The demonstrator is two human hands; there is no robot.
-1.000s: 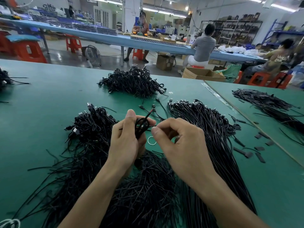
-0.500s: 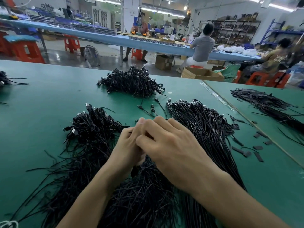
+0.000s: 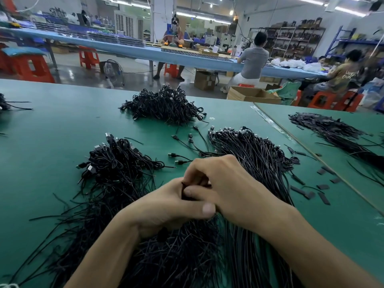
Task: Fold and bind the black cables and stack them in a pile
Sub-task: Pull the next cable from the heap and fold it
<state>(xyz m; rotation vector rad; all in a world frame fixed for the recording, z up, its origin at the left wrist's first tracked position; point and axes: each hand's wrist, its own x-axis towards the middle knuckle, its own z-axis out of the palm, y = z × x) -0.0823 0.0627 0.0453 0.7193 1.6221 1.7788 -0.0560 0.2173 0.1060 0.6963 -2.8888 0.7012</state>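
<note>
Two hands meet at near centre above the green desk [image 3: 52, 125]. Left hand [image 3: 166, 206] and right hand [image 3: 230, 183]: each grip curled, pinching one small black cable bundle [image 3: 184, 191] between them, mostly hidden by fingers.

Cable heaps counted, three: far heap [image 3: 164, 104], left heap [image 3: 116, 163], right sheaf of straight cables [image 3: 257, 156]. Loose plugged cables [image 3: 187, 142] between them, about five. Near mass of black strands [image 3: 176, 258] under the wrists is cut off at the bottom edge.

We face a green counter [image 3: 52, 129]. On it lie a far cable pile [image 3: 164, 104], a left cable heap [image 3: 116, 163], straight cables [image 3: 255, 154] and black strips [image 3: 324, 192].
</note>
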